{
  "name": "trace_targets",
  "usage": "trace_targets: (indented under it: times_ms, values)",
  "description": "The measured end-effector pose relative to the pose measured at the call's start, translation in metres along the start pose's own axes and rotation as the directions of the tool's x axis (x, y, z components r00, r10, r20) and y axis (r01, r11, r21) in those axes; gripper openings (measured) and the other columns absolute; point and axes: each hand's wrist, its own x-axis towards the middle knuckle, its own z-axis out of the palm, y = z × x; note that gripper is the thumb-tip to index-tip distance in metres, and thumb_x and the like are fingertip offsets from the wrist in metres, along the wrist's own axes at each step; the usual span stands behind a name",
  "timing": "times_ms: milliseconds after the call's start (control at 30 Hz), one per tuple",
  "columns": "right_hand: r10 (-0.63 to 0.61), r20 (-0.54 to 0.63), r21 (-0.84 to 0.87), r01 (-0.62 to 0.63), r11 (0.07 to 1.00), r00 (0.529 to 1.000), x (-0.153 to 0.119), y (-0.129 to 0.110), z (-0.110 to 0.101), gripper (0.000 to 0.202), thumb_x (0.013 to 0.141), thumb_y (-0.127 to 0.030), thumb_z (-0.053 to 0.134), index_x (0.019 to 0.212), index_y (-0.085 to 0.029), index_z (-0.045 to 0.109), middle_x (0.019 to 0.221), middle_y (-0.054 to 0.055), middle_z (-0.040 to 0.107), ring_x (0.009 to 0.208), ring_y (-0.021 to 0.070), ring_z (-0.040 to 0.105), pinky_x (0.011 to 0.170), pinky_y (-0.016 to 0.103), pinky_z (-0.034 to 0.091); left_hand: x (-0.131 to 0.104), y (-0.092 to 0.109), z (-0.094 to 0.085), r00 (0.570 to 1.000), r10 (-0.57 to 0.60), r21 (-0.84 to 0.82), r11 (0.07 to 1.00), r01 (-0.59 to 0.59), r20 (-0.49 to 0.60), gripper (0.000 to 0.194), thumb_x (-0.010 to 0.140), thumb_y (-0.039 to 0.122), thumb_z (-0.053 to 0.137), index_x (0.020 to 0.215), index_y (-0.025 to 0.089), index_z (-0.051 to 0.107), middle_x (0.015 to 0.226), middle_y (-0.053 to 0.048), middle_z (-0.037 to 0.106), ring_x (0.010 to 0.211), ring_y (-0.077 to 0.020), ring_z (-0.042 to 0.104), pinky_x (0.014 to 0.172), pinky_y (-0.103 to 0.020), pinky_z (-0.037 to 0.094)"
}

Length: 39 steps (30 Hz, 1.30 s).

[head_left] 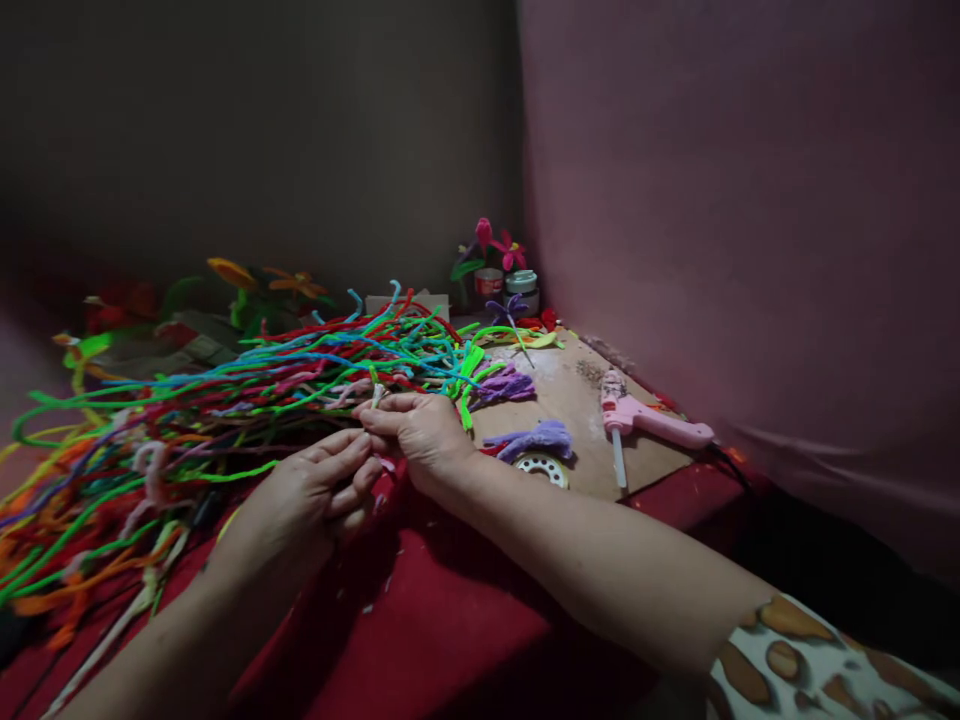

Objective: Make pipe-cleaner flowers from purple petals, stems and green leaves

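Observation:
My right hand (426, 436) pinches a small cream-coloured piece (377, 395) with a yellow-green tip, which looks like pipe cleaner. My left hand (319, 490) is closed right beside it, its thumb and forefinger meeting the right fingertips. What the left fingers hold, if anything, is hidden. Behind both hands spreads a large heap of pipe cleaners (300, 365) in green, blue, red, pink and other colours. Just right of my right hand lie a bundle of purple pipe cleaners (534, 438) and a round white spool with holes (541, 466).
A pink glue gun (660, 422) with a glue stick rests on a brown board (577, 410). Pipe-cleaner flowers (495, 243) stand at the back beside a lidded jar (522, 286). Red cloth (450, 620) covers the surface; a pink wall or curtain (735, 220) rises at right.

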Motion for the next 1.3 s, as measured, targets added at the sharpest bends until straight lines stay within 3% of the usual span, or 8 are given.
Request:
trace_targets:
  times_ms: [133,300,467,767,933,1067,1167,1300]
  values:
    - [-0.061,0.028,-0.095,0.063,0.993,0.998,-0.005,0.003,0.000,0.016,0.057,-0.017,0.072,0.053,-0.013,0.058,0.043,-0.006,0.050,0.036,0.0033,0.044,0.039,0.016,0.035,-0.004,-0.004,0.002,0.999,0.024,-0.017,1.000,-0.024,0.035,0.012,0.074,0.018,0.062,0.086,0.018,0.059,0.054,0.005,0.050,0.033,-0.0020,0.038,0.033,-0.012,0.037]
    - [-0.045,0.130,-0.194,0.070,0.979,0.990,-0.010,0.005,-0.003,0.022,0.060,-0.032,0.072,0.064,-0.015,0.058,0.043,-0.004,0.053,0.032,0.0089,0.048,0.035,0.019,0.034,-0.006,-0.007,0.003,0.985,0.105,-0.038,0.994,-0.101,0.138,0.014,0.073,0.023,0.063,0.083,0.017,0.056,0.046,0.007,0.045,0.031,-0.0042,0.032,0.029,-0.015,0.034]
    - [0.005,0.242,-0.175,0.038,0.984,0.970,-0.015,0.004,-0.001,0.022,0.066,-0.035,0.068,0.070,-0.016,0.059,0.045,-0.005,0.052,0.037,0.0086,0.050,0.039,0.019,0.037,-0.007,-0.005,-0.004,0.971,0.191,-0.028,0.982,-0.189,0.145,0.007,0.075,0.017,0.059,0.080,0.016,0.055,0.055,0.003,0.052,0.037,-0.0071,0.042,0.032,-0.019,0.039]
    - [-0.138,-0.109,-0.211,0.113,0.971,0.984,-0.011,-0.012,0.004,0.008,0.071,-0.012,0.055,0.068,-0.013,0.061,0.054,-0.004,0.054,0.037,0.0039,0.039,0.034,0.018,0.027,-0.010,-0.001,-0.008,0.954,0.200,-0.115,0.977,-0.178,0.222,0.009,0.084,0.022,0.048,0.086,0.017,0.055,0.048,0.006,0.045,0.031,-0.0037,0.030,0.031,-0.014,0.030]
    - [-0.256,0.021,-0.401,0.243,0.883,0.966,-0.031,-0.055,-0.006,0.007,0.070,-0.012,0.057,0.072,-0.014,0.064,0.058,-0.002,0.057,0.041,0.0042,0.041,0.038,0.018,0.029,-0.009,-0.002,-0.008,0.971,0.164,-0.158,0.978,-0.137,0.175,0.015,0.086,0.021,0.043,0.084,0.015,0.057,0.042,0.008,0.039,0.027,-0.0024,0.023,0.028,-0.013,0.023]
    - [-0.269,0.149,-0.775,0.282,0.566,0.951,-0.058,-0.099,-0.031,0.011,0.069,-0.018,0.062,0.078,-0.014,0.067,0.061,-0.001,0.059,0.047,0.0054,0.043,0.046,0.021,0.034,-0.012,0.001,-0.008,0.983,0.047,-0.196,0.981,-0.011,0.180,0.013,0.084,0.012,0.043,0.084,0.013,0.056,0.048,0.007,0.044,0.032,-0.0002,0.032,0.033,-0.010,0.030]
    - [-0.179,0.155,-0.981,0.172,0.084,0.972,-0.077,-0.119,-0.052,0.012,0.070,-0.016,0.060,0.078,-0.013,0.069,0.066,0.002,0.062,0.056,0.0100,0.051,0.054,0.024,0.038,-0.009,0.000,-0.011,0.984,0.031,-0.189,0.982,0.002,0.174,0.014,0.083,0.011,0.042,0.082,0.011,0.056,0.049,0.007,0.043,0.030,0.0007,0.027,0.030,-0.009,0.027]
    - [-0.077,0.214,-0.810,0.132,-0.572,0.974,-0.093,-0.120,-0.070,0.024,0.072,-0.018,0.061,0.094,-0.013,0.068,0.090,0.011,0.065,0.085,0.0219,0.056,0.073,0.032,0.041,-0.001,-0.006,-0.014,0.981,0.046,-0.173,0.985,-0.012,0.191,0.013,0.082,0.013,0.044,0.076,0.012,0.056,0.046,0.008,0.039,0.028,-0.0008,0.024,0.028,-0.011,0.027]
